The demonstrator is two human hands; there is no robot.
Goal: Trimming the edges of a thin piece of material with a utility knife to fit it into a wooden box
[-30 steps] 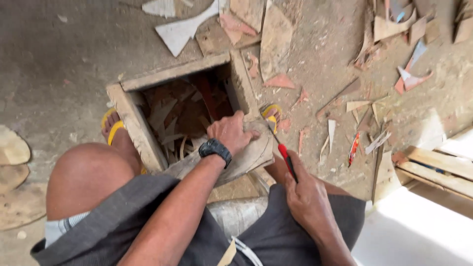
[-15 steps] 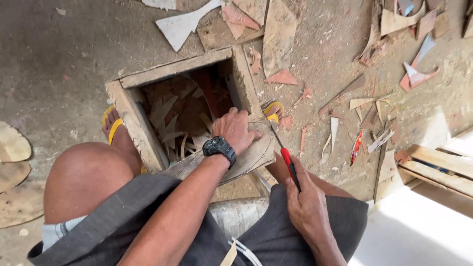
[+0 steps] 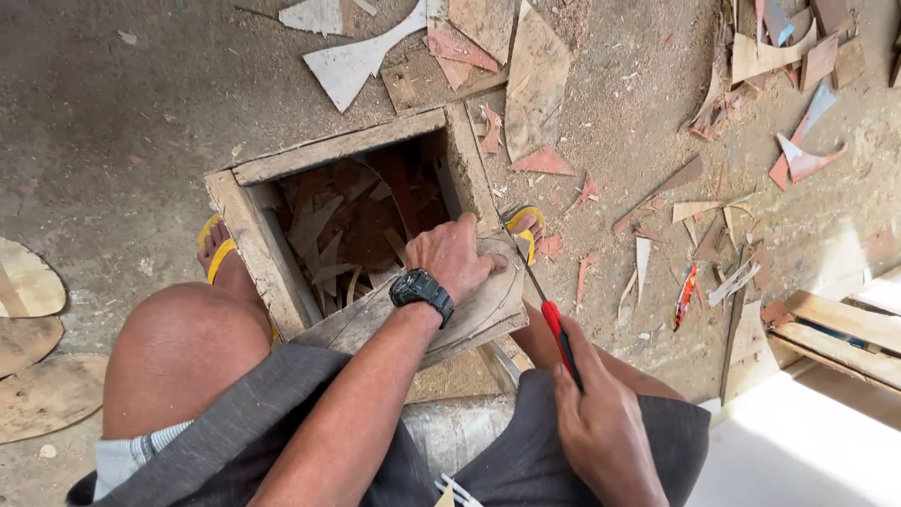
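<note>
Dusty concrete floor (image 3: 141, 103), scattered wood offcuts (image 3: 535, 84)

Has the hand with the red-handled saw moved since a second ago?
Yes, slightly. Against the wooden box, the right hand and its red-handled saw have drawn back toward the person's body, away from the board held by the left hand.

No packages, labels or signs show. The only screen-like thing is the round dark face of a black wristwatch (image 3: 421, 289), too small to read.
</note>
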